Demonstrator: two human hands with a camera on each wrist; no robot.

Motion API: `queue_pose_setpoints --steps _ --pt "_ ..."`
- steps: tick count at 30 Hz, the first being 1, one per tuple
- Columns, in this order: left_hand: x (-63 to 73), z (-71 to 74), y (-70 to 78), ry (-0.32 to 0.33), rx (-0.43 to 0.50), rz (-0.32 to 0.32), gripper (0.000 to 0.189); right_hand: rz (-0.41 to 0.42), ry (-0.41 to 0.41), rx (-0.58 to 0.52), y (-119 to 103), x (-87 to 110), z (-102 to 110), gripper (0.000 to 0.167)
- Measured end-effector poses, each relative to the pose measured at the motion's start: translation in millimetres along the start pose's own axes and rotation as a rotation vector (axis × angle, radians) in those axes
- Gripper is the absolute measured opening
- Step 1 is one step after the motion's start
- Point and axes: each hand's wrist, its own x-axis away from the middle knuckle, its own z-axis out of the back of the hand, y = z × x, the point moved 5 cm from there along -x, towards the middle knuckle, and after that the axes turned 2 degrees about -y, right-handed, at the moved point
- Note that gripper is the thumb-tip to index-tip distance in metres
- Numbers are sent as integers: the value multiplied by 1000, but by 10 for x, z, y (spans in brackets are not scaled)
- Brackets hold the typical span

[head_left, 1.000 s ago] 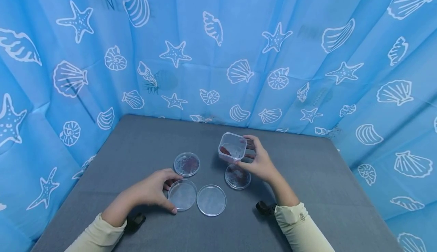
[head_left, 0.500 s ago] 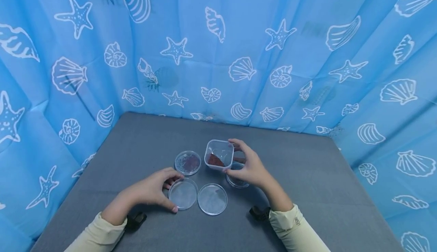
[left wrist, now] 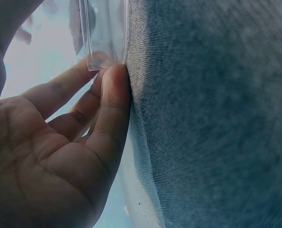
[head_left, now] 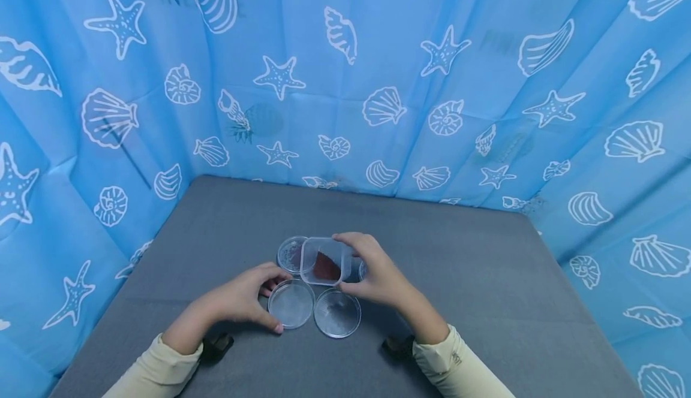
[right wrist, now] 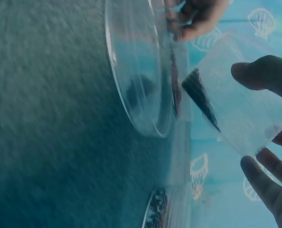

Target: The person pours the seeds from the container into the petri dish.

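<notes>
My right hand (head_left: 380, 275) grips a clear square plastic container (head_left: 323, 240), tilted toward the dishes. Reddish-brown grains (head_left: 326, 267) lie banked along its lower side; the right wrist view shows them as a dark wedge (right wrist: 200, 99). With thumb and fingers curled at its edge, my left hand (head_left: 245, 299) holds a clear petri dish (head_left: 291, 304) on the table. Touching or nearly touching it on the right is another clear dish (head_left: 338, 314); a dark patch shows there, grains or reflection I cannot tell. The container partly covers a dish with reddish contents (head_left: 288, 255).
A further dish (head_left: 362, 270) is mostly hidden behind my right hand; the right wrist view shows dark grains (right wrist: 158, 206) in a dish low in the picture. Grey cloth (head_left: 459, 302) covers the table. A blue shell-print curtain (head_left: 335, 110) hangs around it.
My right hand has carried the container left and nearer, from above the right back dish to above the gap between dishes, tilting it further. The left hand stays on its dish.
</notes>
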Motion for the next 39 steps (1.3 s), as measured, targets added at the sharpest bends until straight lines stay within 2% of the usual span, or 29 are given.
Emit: queue_pose_setpoints --steps 4,12,22,29,39 --pt "-2 0 2 -4 4 6 87 31 -23 103 -97 -12 -47 87" --pt "4 2 16 -7 -1 15 88 59 -58 207 -219 -21 -109 86" --pt "2 -4 9 1 4 -6 88 108 -73 263 -348 -37 -157 93" --pt "2 0 8 -7 2 1 87 145 -89 333 -436 -52 -197 94" --pt "6 7 -3 -17 0 -4 86 154 -115 404 -532 -87 -216 97"
